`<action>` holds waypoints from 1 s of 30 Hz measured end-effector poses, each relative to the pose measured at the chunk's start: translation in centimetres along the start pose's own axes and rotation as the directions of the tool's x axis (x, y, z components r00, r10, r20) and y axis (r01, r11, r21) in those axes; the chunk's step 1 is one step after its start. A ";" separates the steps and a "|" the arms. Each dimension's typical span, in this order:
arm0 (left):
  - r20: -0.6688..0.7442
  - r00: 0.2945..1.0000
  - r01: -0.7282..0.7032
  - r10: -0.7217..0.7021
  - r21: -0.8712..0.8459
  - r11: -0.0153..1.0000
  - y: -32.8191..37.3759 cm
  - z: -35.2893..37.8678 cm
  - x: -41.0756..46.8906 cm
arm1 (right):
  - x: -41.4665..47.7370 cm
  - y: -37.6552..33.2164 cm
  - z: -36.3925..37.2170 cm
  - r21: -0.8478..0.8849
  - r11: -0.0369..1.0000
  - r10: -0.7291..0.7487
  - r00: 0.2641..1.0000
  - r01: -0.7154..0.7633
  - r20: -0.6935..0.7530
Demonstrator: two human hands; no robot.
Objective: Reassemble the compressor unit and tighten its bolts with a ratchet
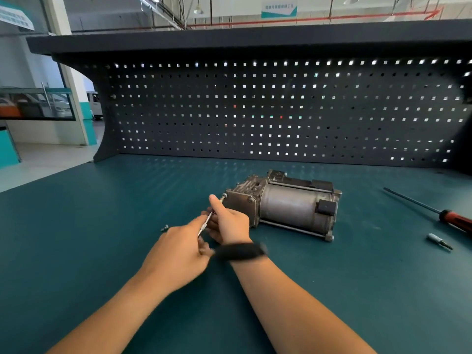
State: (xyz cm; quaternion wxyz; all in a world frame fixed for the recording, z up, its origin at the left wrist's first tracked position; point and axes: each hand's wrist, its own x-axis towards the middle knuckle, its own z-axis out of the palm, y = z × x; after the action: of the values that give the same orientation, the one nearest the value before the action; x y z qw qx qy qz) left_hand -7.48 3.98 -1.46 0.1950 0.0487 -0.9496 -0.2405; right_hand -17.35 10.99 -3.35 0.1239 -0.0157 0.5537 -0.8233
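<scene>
Got the compressor unit (288,203) lying centre-right of frame on the green bench (102,226). Gripping the ratchet (207,220) mid-frame: left hand (178,251) pinching the handle low, right hand (229,222) curled round it higher, thumb up near the unit's left end.

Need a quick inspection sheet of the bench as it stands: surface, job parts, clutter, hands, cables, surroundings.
Surface: teal bench mat.
Job's things: compressor unit lies on its side; ratchet points at a bolt on its left end plate; loose bolt on the mat.
Clutter: red-handled screwdriver and a small bit at right.
Hands: left hand grips the ratchet handle, blurred; right hand holds it nearer the head.
Cables: nothing seen.
Surroundings: dark pegboard behind, shelf above.
</scene>
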 end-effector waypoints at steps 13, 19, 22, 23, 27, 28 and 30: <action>0.530 0.805 0.440 -0.266 -0.835 -0.332 0.7 -1.2 0.8 | -0.3 -0.9 -0.1 0.297 0.926 0.194 0.969 -0.232 0.149; 0.391 0.834 0.455 -0.390 -0.886 0.084 -0.3 -1.0 1.3 | 0.0 -0.2 -0.1 0.252 0.941 0.187 0.966 -0.228 0.176; -0.005 0.976 0.190 -0.216 -0.459 0.868 -0.8 -0.3 0.9 | 0.1 0.1 -0.1 0.267 0.938 0.186 0.970 -0.222 0.154; -0.053 0.996 0.062 -0.070 -0.133 0.989 -1.1 0.0 0.7 | 0.1 0.2 -0.1 0.275 0.936 0.183 0.971 -0.221 0.157; -0.108 0.989 -0.068 0.104 0.296 0.953 -0.8 0.4 0.2 | 0.0 0.2 -0.6 0.230 0.948 0.177 0.965 -0.220 0.194; -0.129 0.988 -0.050 0.086 0.258 0.965 -0.9 0.3 0.4 | 0.0 0.1 -0.6 0.223 0.947 0.182 0.960 -0.230 0.214; -0.135 0.989 -0.043 0.052 0.074 0.996 -1.2 0.4 0.5 | 0.1 0.1 -0.7 0.220 0.944 0.191 0.951 -0.246 0.245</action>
State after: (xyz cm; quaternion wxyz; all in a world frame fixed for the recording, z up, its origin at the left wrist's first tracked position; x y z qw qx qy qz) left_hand -8.09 2.96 -2.19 0.2635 0.0492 -0.9428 -0.1983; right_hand -17.53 11.60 -3.68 0.2763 -0.0294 0.4278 -0.8601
